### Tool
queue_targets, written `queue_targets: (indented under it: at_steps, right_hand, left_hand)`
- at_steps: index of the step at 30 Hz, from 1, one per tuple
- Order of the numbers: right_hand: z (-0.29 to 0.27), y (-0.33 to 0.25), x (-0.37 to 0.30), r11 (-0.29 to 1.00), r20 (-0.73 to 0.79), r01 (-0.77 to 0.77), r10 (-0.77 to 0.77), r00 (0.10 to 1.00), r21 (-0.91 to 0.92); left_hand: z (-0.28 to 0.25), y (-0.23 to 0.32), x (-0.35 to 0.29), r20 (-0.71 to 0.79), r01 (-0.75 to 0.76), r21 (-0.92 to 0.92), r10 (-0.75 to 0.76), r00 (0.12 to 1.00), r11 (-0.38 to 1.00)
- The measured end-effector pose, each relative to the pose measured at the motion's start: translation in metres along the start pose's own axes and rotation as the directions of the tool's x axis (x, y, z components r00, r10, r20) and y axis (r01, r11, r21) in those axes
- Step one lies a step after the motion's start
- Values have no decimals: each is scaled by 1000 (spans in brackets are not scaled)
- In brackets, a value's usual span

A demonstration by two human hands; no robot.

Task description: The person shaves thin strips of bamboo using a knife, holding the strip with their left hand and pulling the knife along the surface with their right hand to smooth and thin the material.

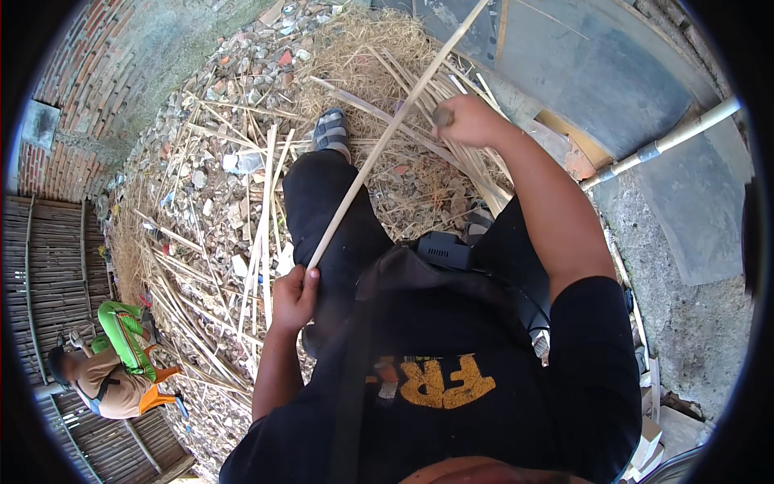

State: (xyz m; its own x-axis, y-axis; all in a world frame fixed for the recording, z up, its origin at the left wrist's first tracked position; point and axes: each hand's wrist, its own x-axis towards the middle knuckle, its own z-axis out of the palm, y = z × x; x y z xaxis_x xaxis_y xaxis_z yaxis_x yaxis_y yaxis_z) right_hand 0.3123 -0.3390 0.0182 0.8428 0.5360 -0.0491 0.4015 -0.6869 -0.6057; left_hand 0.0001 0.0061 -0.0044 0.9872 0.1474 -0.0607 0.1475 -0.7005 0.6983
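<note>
Landmark: the left knee (308,179), dark trouser leg. Long pale strip (381,157) runs slantwise over that leg, just right of the knee; lower end is below the knee, in the left hand (296,300), far end well above and right, out to the picture's top edge. Left hand: fingers curled, thumb laid along the strip, pinching it near its lower end. Right hand (474,121), up and right of the knee: closed in a fist round a dark stub (442,116); what the stub belongs to, can't tell, mostly hidden. Fist is near the strip, no contact visible.

Bundle of strips (493,187) lies right of the knee, under the right forearm. Loose strips (260,234) lie left of it, on rubble (214,206). Straw (367,52) above it; sandalled foot (330,131) just above.

Risks, my judgement: only one end is pinched, so a knock on the long free length could twist the strip loose or swing it. If the stub is a blade's handle, a slip could catch the leg near the knee or the left hand. Bare fingers on the strip could pick up splinters. Uneven rubble could make the foot slide and spoil the grip.
</note>
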Motion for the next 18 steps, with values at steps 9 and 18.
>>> queue_targets:
  at_steps: [9,18]
  right_hand:
    - [-10,-36,-19,998,-1,-49,49,999,-36]
    - [-11,-3,-2,999,28,-31,30,999,28]
  left_hand:
    - [-4,-6,0,13,10,-3,-10,1000,1000]
    - [-12,-5,11,202,138,-288,-81,976,948]
